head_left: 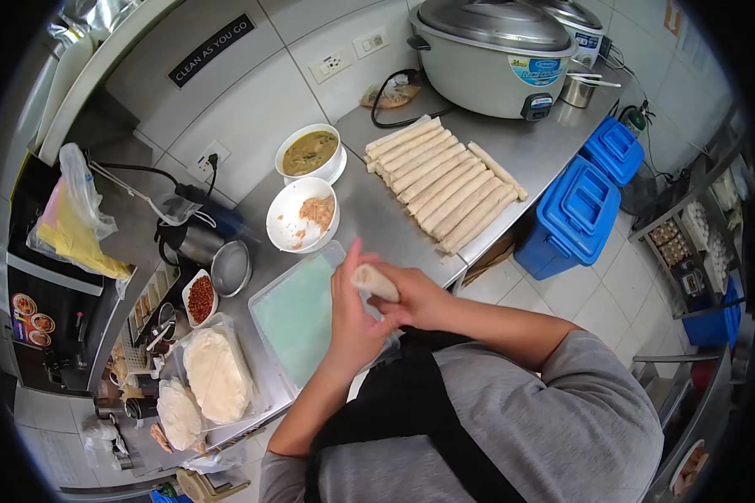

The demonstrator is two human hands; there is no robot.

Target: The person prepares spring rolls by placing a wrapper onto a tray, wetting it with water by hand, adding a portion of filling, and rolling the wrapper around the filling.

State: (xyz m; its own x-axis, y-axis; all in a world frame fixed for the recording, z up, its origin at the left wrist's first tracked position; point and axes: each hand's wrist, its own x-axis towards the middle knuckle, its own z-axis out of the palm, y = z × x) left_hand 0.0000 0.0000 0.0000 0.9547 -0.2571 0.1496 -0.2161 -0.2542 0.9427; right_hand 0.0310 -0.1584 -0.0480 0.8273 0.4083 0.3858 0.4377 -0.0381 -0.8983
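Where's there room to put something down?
Bare steel counter lies between the white bowl of orange filling and the pale tubular rolls, and between those rolls and the gray lidded cooker. Left is crowded, around small red beanlike pieces.

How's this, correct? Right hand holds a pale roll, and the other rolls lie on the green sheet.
Not quite: the head view shows the other rolls on the steel counter, not the green sheet. The right hand does hold a pale roll.
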